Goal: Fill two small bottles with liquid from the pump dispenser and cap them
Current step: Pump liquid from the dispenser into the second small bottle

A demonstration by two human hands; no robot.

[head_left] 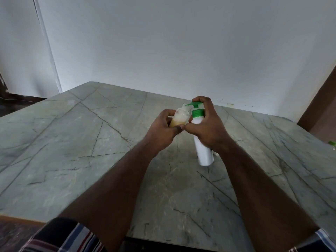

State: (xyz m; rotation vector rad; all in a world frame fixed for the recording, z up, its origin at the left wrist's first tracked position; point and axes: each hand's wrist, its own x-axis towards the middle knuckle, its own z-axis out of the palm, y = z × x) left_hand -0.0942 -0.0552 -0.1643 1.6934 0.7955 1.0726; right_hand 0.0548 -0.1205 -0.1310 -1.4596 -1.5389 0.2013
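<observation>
My left hand grips a small clear bottle with yellowish liquid in its lower part, tilted with its open mouth up under the green spout. My right hand is wrapped round the neck of the white pump dispenser, fingers curled over its green pump head. Both are held above the table, the dispenser leaning. The two hands touch at the thumbs. The dispenser's nozzle tip sits at the small bottle's mouth. A second small bottle and caps are hidden or out of frame.
A grey marble table stretches under the hands, its back edge against a white wall. A small green item pokes in at the table's far right edge. A brown door frame stands at right, dark floor at left.
</observation>
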